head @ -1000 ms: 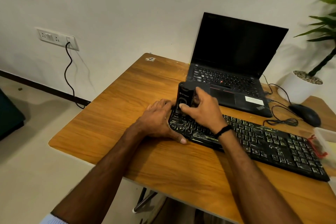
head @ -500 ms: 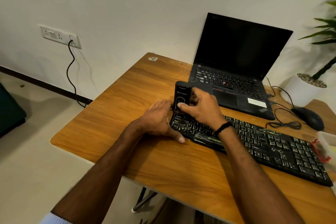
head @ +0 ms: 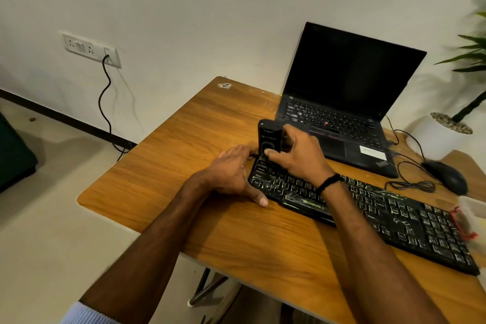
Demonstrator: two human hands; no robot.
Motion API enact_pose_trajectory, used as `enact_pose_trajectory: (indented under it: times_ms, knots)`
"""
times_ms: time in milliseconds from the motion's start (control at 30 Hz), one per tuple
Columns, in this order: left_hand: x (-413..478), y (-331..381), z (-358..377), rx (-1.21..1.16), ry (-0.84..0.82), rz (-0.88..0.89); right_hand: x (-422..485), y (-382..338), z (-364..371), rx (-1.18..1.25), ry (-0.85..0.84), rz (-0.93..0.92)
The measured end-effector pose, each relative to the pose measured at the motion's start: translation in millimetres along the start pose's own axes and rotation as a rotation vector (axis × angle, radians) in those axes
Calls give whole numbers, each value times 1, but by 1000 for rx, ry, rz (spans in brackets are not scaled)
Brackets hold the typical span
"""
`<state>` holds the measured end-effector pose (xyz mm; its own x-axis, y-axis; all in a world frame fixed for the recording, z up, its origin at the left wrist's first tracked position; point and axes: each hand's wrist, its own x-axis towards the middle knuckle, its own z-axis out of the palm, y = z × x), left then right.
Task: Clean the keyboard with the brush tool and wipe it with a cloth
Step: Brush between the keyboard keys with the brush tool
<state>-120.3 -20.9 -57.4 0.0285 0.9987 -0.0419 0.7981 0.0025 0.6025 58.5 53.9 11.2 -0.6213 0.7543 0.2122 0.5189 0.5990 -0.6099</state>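
Desk (head: pixel 184 152) of wood carries your black keyboard (head: pixel 394 218), slanting from centre to near right. Your left grip (head: pixel 231 173) lies flat, fingers straight, against the keyboard's left end. Your right grip (head: pixel 297 158) curls round the upright black brush tool (head: pixel 268 137) standing on the far-left keys.

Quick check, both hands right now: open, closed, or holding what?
Left hand: open, resting flat at the left end of the keyboard.
Right hand: grips the brush tool, upright over the keys.
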Motion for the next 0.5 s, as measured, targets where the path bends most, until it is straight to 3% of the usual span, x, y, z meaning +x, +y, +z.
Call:
enact_pose_trajectory:
  times_ms: [33, 133, 200, 267, 400, 500]
  knots:
    - [-1, 0, 0, -6, 3, -4, 0, 2, -1, 14, 4, 5]
    - [0, 0, 0, -8, 22, 39, -2, 4, 3, 155, -241, -1]
    - [1, -2, 0, -7, 21, 37, -2, 4, 4, 133, -184, -17]
    - [0, -1, -1, -15, 8, 7, 1, 3, 2, 12, 9, -5]
    - [0, 1, -2, -8, 12, 41, -2, 9, 7, 176, -210, 7]
    - [-2, 3, -3, -25, 8, 26, 1, 13, 7, 165, -69, 30]
